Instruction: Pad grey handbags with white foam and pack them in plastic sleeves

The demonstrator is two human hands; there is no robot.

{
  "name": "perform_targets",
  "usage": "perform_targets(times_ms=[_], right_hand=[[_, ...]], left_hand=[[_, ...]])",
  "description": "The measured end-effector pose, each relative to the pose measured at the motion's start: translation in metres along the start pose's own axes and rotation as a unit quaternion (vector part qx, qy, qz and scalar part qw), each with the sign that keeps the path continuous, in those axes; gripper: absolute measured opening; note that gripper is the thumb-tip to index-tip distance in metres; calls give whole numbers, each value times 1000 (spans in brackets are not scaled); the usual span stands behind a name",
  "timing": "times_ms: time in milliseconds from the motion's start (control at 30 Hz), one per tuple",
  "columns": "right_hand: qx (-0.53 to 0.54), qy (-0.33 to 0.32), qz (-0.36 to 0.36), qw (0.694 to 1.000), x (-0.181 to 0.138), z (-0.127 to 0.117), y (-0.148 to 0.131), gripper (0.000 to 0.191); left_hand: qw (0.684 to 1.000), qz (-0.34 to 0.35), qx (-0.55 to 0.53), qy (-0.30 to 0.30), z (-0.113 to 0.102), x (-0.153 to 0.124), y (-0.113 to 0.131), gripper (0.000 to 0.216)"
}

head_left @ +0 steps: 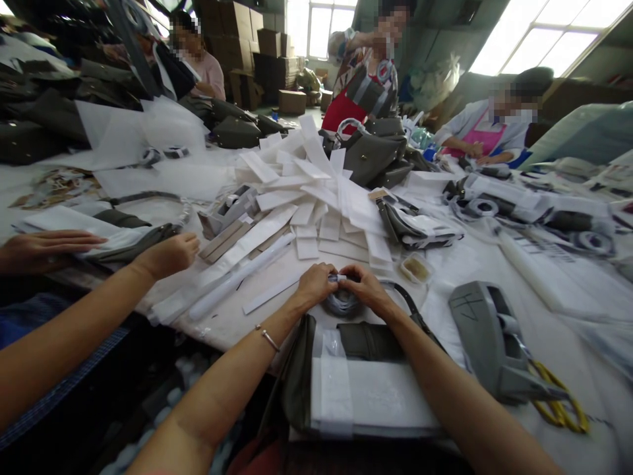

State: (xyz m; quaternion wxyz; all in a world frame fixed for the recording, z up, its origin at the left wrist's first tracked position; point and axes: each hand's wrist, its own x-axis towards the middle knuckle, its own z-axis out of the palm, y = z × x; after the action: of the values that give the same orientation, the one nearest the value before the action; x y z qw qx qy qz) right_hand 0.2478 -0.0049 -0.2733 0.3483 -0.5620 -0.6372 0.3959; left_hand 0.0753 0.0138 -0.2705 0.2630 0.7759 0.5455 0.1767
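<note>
My left hand and my right hand meet over a coiled strap, with thumbs and fingers pinched on its upper rim. A small whitish bit shows between the fingertips; what it is I cannot make out. The coil looks grey and shiny, as if wrapped in film. Just below lies a dark olive handbag, close to my body and between my forearms. White paper covers its front, held by a band of clear film or tape. From the bag's right side a dark strap curves up behind my right wrist.
White paper strips are heaped ahead. A grey tape dispenser and yellow-handled scissors lie right, near a small clear tub. At left, a co-worker's hands are at another bag. More people and bags are beyond.
</note>
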Motion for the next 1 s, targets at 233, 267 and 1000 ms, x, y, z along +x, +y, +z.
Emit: perform_targets(times_ms=[233,267,1000], right_hand=[[67,37,55,996,14,3,-2,29],[69,43,65,995,18,3,-2,31],[-48,28,131,990,47,4,-7,21]], left_hand=[[1000,-1,6,7,0,-3,5,27],[1000,-1,6,7,0,-3,6,27],[1000,-3,1,14,9,-1,0,27]])
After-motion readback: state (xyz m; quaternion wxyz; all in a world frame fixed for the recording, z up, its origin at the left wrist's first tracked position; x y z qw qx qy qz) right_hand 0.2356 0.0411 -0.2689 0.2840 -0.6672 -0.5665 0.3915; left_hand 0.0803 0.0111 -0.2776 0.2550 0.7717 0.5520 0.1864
